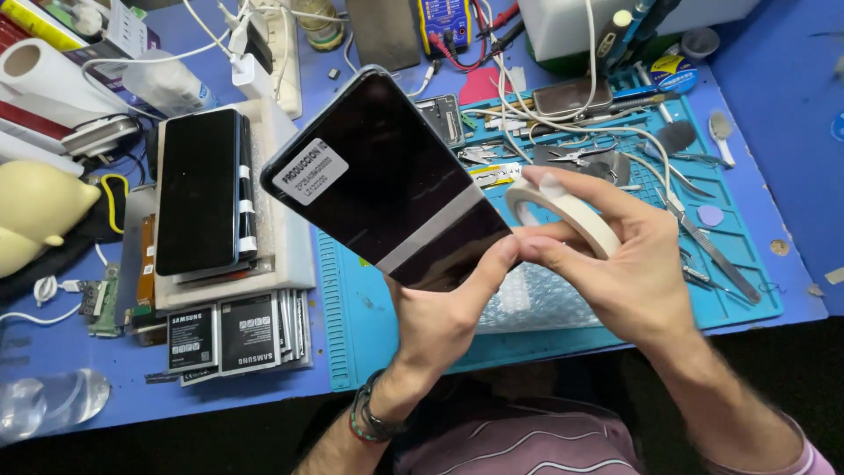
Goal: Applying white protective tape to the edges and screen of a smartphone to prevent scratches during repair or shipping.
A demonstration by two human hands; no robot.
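My left hand [444, 321] grips the near end of a black phone screen panel [378, 176], tilted up above the mat. A white sticker sits near its left edge, and a strip of pale tape [435, 231] runs across its lower part. My right hand [615, 264] holds a roll of cream masking tape [563, 211], with the index finger over the roll and the thumb beside the panel's right edge. The tape strip leads from the roll onto the panel.
A teal work mat [369, 343] lies on the blue table, carrying tweezers [703, 242], cables and small tools. At the left, another black phone [200, 189] rests on a white block above several flat batteries [233, 334]. A power strip [272, 53] lies at the back.
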